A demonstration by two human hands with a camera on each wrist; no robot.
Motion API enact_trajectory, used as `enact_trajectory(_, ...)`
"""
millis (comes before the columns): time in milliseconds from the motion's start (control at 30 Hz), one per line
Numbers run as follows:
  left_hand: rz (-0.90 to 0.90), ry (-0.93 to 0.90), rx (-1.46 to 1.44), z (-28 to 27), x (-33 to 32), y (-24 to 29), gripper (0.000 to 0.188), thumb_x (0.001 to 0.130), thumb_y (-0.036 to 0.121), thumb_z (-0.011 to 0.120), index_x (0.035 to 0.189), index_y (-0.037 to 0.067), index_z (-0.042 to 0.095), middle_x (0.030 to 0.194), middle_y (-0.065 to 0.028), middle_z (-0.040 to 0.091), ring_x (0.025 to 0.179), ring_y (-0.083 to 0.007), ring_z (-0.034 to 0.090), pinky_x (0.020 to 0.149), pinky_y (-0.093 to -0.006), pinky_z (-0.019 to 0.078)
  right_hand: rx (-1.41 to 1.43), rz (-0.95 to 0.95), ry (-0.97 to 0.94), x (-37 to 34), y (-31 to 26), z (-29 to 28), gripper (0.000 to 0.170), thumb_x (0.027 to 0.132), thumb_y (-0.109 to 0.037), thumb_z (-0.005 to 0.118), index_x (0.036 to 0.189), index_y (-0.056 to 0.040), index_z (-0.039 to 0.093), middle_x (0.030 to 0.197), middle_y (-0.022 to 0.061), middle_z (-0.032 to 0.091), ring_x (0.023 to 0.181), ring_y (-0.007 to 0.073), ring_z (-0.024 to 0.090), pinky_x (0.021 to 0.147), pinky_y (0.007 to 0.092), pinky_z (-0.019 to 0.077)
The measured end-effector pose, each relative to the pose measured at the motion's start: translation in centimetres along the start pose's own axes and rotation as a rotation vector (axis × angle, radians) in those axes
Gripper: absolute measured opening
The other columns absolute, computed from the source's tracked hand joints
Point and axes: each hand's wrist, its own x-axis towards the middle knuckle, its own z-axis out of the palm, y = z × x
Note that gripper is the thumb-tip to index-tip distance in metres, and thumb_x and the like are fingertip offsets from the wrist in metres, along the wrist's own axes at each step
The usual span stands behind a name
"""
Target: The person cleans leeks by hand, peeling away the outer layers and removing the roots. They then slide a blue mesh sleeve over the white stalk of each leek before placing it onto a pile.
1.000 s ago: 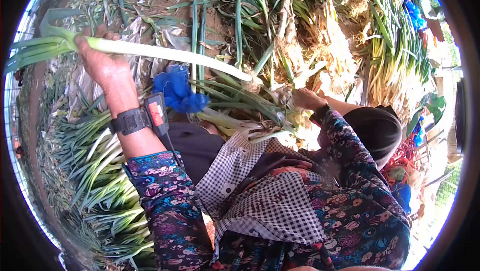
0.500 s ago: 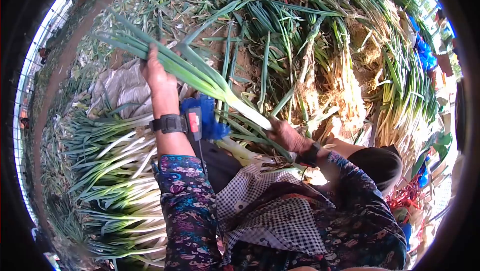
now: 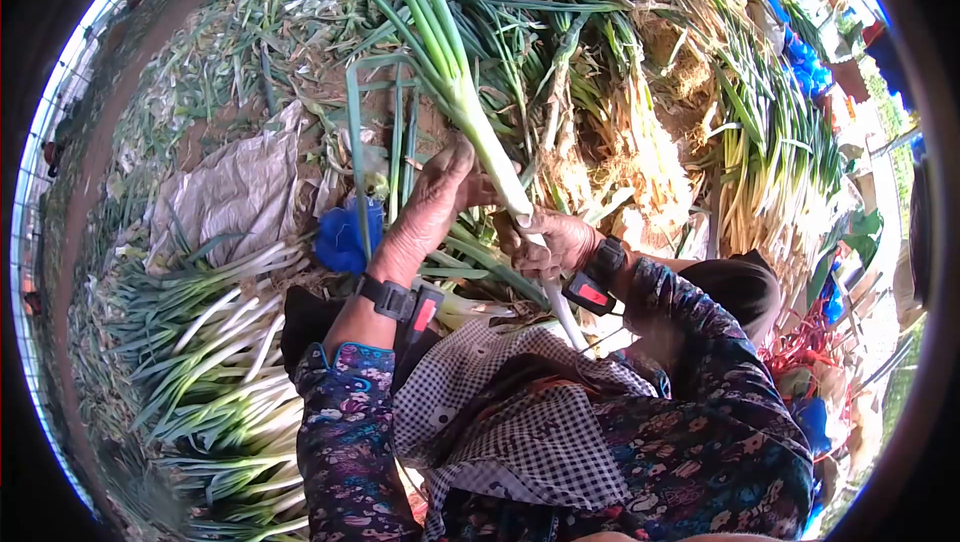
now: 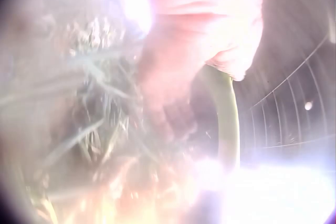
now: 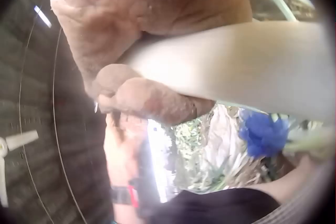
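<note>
A long green onion slants across the middle of the head view, its leaves pointing up and away and its white end towards the lap. My right hand grips its white stalk, and in the right wrist view the curled fingers wrap under the thick shaft. Just above, my left hand is at the stalk, its fingers partly hidden behind it. In the bright, blurred left wrist view, the stalk emerges beneath the left hand.
Peeled green onions lie in rows at the left. Unpeeled ones with dry roots are heaped ahead, and a tied bunch lies at the right. Blue netting lies near a pale sheet. A checked apron covers the lap.
The green onion has swung from pointing left to pointing away from the body. My left hand has moved from its leaves down towards the right hand, which now grips the white stalk.
</note>
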Motion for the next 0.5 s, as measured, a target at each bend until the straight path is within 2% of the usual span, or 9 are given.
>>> enact_trajectory(33, 0.098, -0.039, -0.176, 2.0, 0.1, 0.8, 0.052, 0.093, 0.039, 0.054, 0.126, 0.001, 0.043, 0.099, -0.014, 0.063, 0.092, -0.0231, 0.064, 0.08, -0.0373, 0.0541, 0.005, 0.02, -0.055, 0.2, 0.6, 0.2, 0.033, 0.086, -0.035, 0.065, 0.088, -0.003, 0.054, 0.055, -0.0021, 0.044, 0.041, 0.0068, 0.038, 0.034, 0.0192, 0.0305)
enact_trajectory(100, 0.241, 0.082, -0.157, 2.3, 1.1, 1.4, 0.046, 0.092, 0.029, 0.057, 0.125, 0.0, 0.045, 0.096, -0.0125, 0.063, 0.088, -0.0227, 0.064, 0.079, -0.0362, 0.0548, 0.058, 0.034, -0.012, 0.4, 1.3, 1.4, 0.034, 0.086, -0.035, 0.065, 0.091, -0.0018, 0.057, 0.061, -0.0008, 0.049, 0.047, 0.0064, 0.043, 0.042, 0.0199, 0.0373)
enact_trajectory(133, 0.296, 0.16, -0.177, 1.9, 1.3, 1.7, 0.04, 0.092, 0.024, 0.059, 0.122, 0.0, 0.048, 0.092, -0.0105, 0.062, 0.082, -0.0216, 0.065, 0.078, -0.0351, 0.0553, -0.239, 0.013, 0.103, 0.4, 1.7, 1.3, 0.032, 0.087, -0.033, 0.064, 0.092, -0.0015, 0.058, 0.062, -0.001, 0.051, 0.05, 0.0063, 0.046, 0.045, 0.0203, 0.0393)
enact_trajectory(200, 0.399, 0.323, -0.145, 0.2, 2.2, 3.0, 0.038, 0.091, 0.028, 0.06, 0.117, 0.002, 0.051, 0.084, -0.0067, 0.061, 0.071, -0.0168, 0.062, 0.067, -0.0325, 0.0545, -0.69, -0.023, 0.304, -0.4, 3.1, 0.4, 0.027, 0.09, -0.028, 0.063, 0.092, -0.0013, 0.06, 0.065, -0.0016, 0.057, 0.055, 0.0056, 0.053, 0.049, 0.0218, 0.0427)
enact_trajectory(267, 0.471, 0.417, -0.163, -1.6, 2.8, 4.4, 0.041, 0.088, 0.036, 0.063, 0.113, 0.004, 0.053, 0.077, -0.0048, 0.061, 0.063, -0.0145, 0.06, 0.06, -0.0303, 0.0517, -0.786, -0.003, 0.37, -2.2, 3.7, 0.5, 0.029, 0.091, -0.029, 0.062, 0.096, -0.0012, 0.06, 0.066, -0.0022, 0.056, 0.054, 0.005, 0.051, 0.049, 0.0216, 0.0411)
enact_trajectory(300, 0.411, 0.557, -0.193, -1.7, 2.8, 4.6, 0.043, 0.087, 0.04, 0.064, 0.11, 0.005, 0.054, 0.079, -0.006, 0.062, 0.064, -0.0152, 0.06, 0.059, -0.0312, 0.0522, -0.786, -0.03, 0.358, -2.9, 3.7, 1.0, 0.029, 0.091, -0.029, 0.061, 0.098, -0.0008, 0.06, 0.066, -0.0019, 0.056, 0.054, 0.0051, 0.05, 0.048, 0.0214, 0.0404)
enact_trajectory(367, 0.407, 0.659, -0.198, -3.3, 3.1, 5.2, 0.047, 0.089, 0.048, 0.056, 0.111, 0.006, 0.054, 0.087, -0.0108, 0.064, 0.07, -0.0204, 0.063, 0.061, -0.0359, 0.0545, -0.768, -0.044, 0.261, -4.3, 3.6, 1.5, 0.03, 0.091, -0.029, 0.062, 0.103, -0.0014, 0.058, 0.066, -0.0011, 0.054, 0.053, 0.005, 0.049, 0.046, 0.021, 0.0397)
enact_trajectory(433, 0.472, 0.721, -0.368, -9.2, 3.9, 7.7, 0.057, 0.091, 0.058, 0.042, 0.115, 0.008, 0.051, 0.093, -0.0136, 0.065, 0.079, -0.0272, 0.065, 0.069, -0.0432, 0.0562, -0.71, 0.227, 0.275, -6.1, 2.8, 2.6, 0.027, 0.088, -0.028, 0.066, 0.092, -0.003, 0.057, 0.062, -0.0017, 0.053, 0.049, 0.0046, 0.048, 0.043, 0.0199, 0.0381)
enact_trajectory(500, 0.364, 0.679, -0.255, -12.6, 2.6, 7.9, 0.069, 0.089, 0.067, 0.034, 0.121, 0.007, 0.046, 0.108, -0.0159, 0.06, 0.096, -0.0301, 0.062, 0.082, -0.049, 0.0538, -0.674, 0.287, 0.299, -7.3, 2.7, 3.8, 0.028, 0.087, -0.029, 0.067, 0.091, -0.0039, 0.056, 0.061, -0.0007, 0.054, 0.047, 0.005, 0.048, 0.04, 0.02, 0.0359)
